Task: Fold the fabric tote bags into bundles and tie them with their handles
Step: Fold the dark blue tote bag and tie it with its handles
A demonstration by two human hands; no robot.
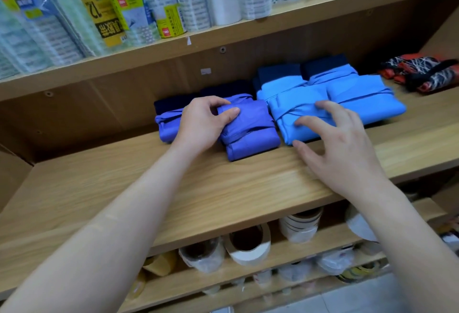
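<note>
At 6 o'clock, nearest, a lower shelf (323, 240) is holding tape rolls (249, 245), some standing and some lying over.

Above it, the middle shelf (173, 188) is carrying the tote bags, each showing as a folded packet with a handle wrapped round it. Near the centre, the left hand (203, 124) is closing its grip on a purple bundle (250, 133), thumb pressing on top and fingers curling behind the far edge, probably nudging it square against its neighbours. A second purple bundle (165, 126) is lying just beside it at 9 o'clock.

At 3 o'clock the right hand (340, 143) is spreading its fingers, grip apart and holding nothing, over the front light blue bundle (298, 114). Whether the fingertips are touching the cloth is unclear. It seems to be steadying or aligning that row.

Further back, navy bundles (275, 71) are sitting behind the blue ones, and a patterned bundle (422, 74) is lying well apart at 2 o'clock.

Farthest, from 10 to 12 o'clock, the upper shelf (323, 2) is holding wrapped packs (139, 17) of stock.
</note>
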